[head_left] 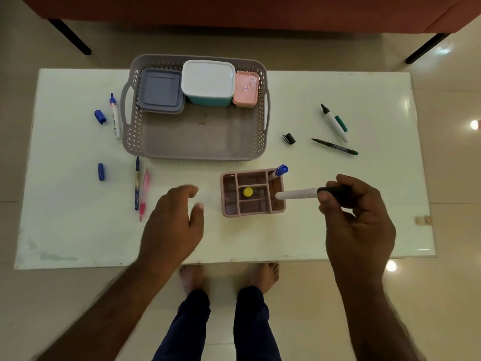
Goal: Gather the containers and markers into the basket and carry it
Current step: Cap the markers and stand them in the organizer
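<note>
Presently, item: white marker with black cap (309, 192), pinched at the capped end by the right hand (360, 214), fingers curled round it. Long axis: near horizontal, bare end pointing left and resting at the right-hand compartment of the pink organiser (252, 192), which stands on the white table (338, 230) just in front of the grey basket (195, 136). Organiser contents: one blue-capped marker (279, 171), upright at the far right corner; one yellow-capped item, centre cell. Left hand (173, 222): fingers loose, holding nothing, just left of the organiser. Judgement: the marker wants tipping upright to drop in; the right hand is the nearer.
</note>
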